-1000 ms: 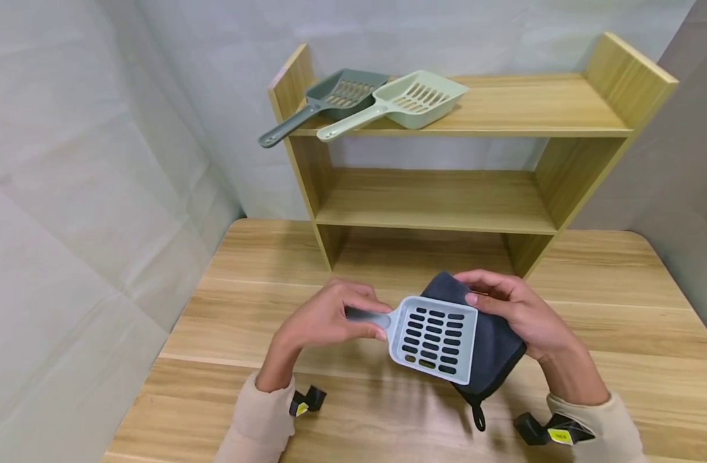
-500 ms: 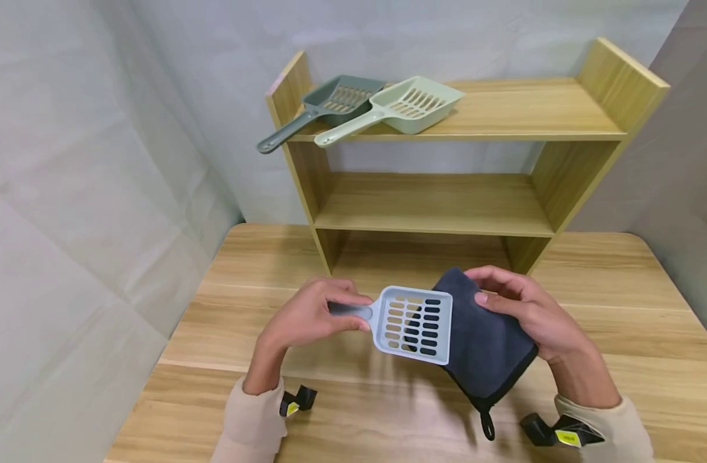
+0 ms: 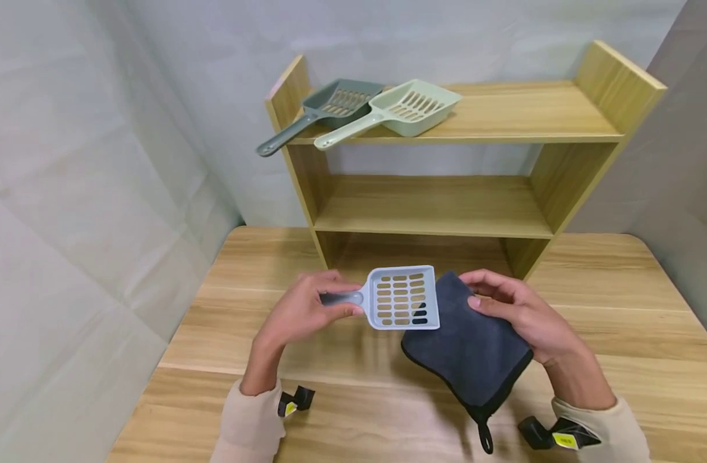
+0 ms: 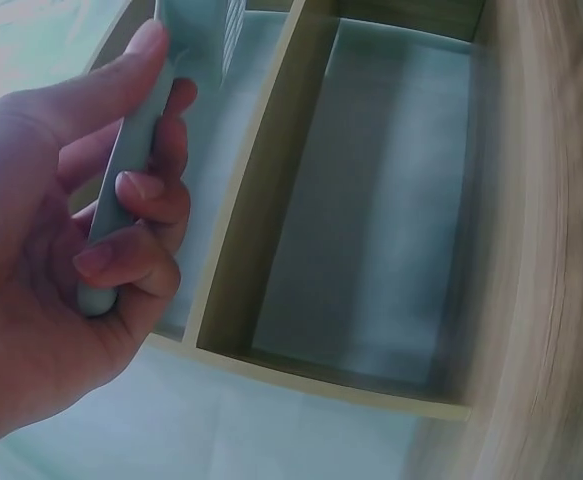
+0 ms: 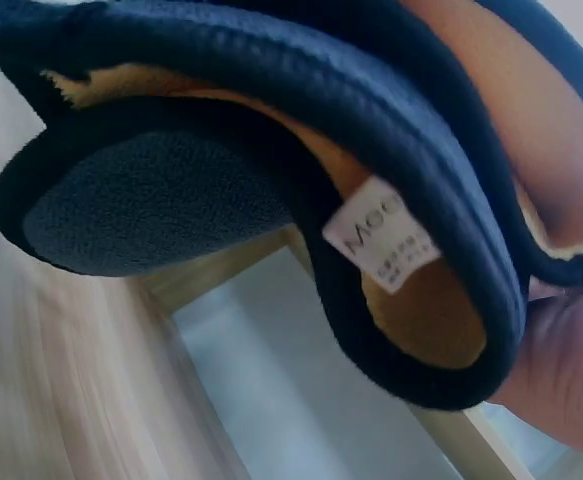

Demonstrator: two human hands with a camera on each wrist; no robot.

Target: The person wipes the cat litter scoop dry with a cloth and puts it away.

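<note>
My left hand (image 3: 307,305) grips a light blue-grey litter scoop (image 3: 373,299) by its handle; in the left wrist view the fingers curl round that handle (image 4: 131,170). The slotted head points right, in front of the upper left part of a dark grey cloth (image 3: 475,347). Whether the two touch, I cannot tell. My right hand (image 3: 518,315) pinches the cloth near its upper edge, thumb on the near face. The cloth hangs down to a black loop. Close up in the right wrist view, the folded cloth (image 5: 161,195) shows a brown inner side and a white label (image 5: 381,235).
Behind the hands stands a wooden shelf unit (image 3: 434,202) on a wooden table (image 3: 203,360). On its top board, at the left, lie a dark grey-green scoop (image 3: 339,103) and a pale green scoop (image 3: 408,109), handles jutting over the front edge.
The scoop has moved left and up with my left hand, away from the cloth that was behind most of its head. My right hand keeps hold of the cloth, which now hangs more spread out.
</note>
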